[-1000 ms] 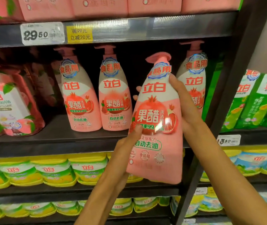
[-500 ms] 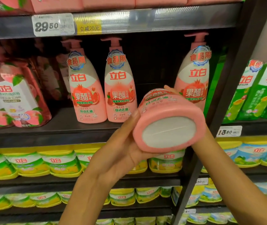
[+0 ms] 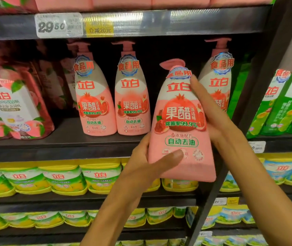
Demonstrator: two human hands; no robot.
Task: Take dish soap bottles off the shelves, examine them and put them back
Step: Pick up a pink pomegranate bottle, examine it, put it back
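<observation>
I hold a pink dish soap bottle (image 3: 181, 121) with a pump top upright in front of the shelf, its pomegranate label facing me. My left hand (image 3: 145, 164) grips its lower left side, thumb across the front near the base. My right hand (image 3: 212, 114) wraps the right side, fingers reaching up to the neck. Three matching pink bottles stand on the dark shelf (image 3: 67, 139) behind: two to the left (image 3: 95, 103) (image 3: 132, 102) and one (image 3: 219, 80) partly hidden behind my right hand.
Pink refill pouches (image 3: 12, 103) fill the shelf's left end. Green bottles (image 3: 283, 103) stand in the bay to the right, past a dark upright post (image 3: 258, 96). Yellow-green tubs (image 3: 61, 178) line the lower shelves. A price tag (image 3: 58, 24) hangs on the shelf rail above.
The bottle went from upright to tipped with its base toward me, and now stands upright again with its label facing me. Both hands kept hold of it.
</observation>
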